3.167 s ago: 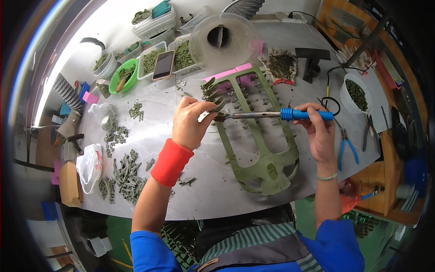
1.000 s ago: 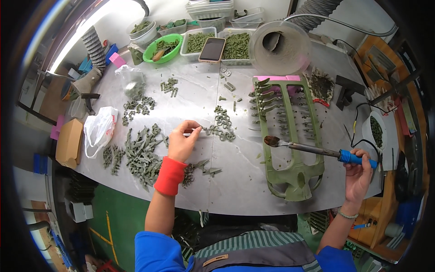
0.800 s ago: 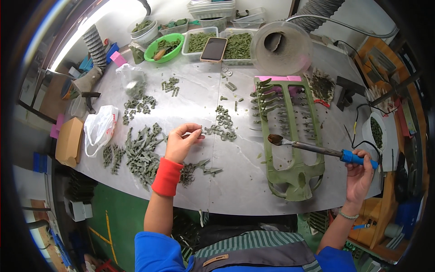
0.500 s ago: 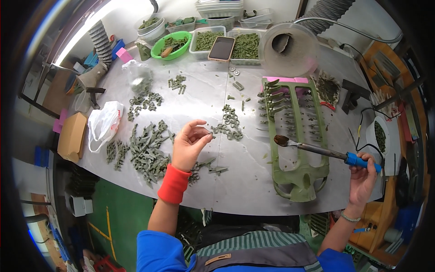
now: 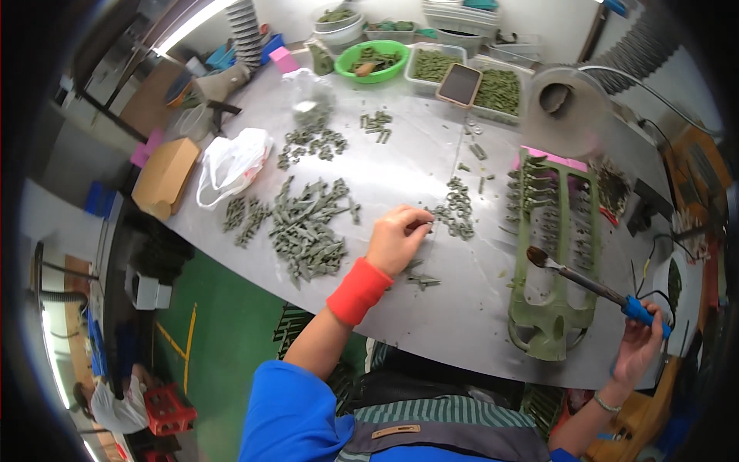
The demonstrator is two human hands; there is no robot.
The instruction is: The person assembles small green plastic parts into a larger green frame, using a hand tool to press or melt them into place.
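Grey tabletop [image 5: 469, 327] w/ piles of green bits [image 5: 308, 235]. R hand [image 5: 640, 346] grips blue-handled iron [image 5: 591, 286], tip above green frame [image 5: 550, 322]. L hand [image 5: 396, 240] pinched beside small rings [image 5: 459, 202]; can't tell if holding anything. Best keep tip, prob. hot, well clear of L hand. Frame's small parts blurry.

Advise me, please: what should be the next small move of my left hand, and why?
Perhaps secure one of the small curved green parts in your left hand: it is pinched close beside their cluster, and whether it grips one is unclear. Your right hand holds the blue-handled soldering iron, its tip over the green frame.
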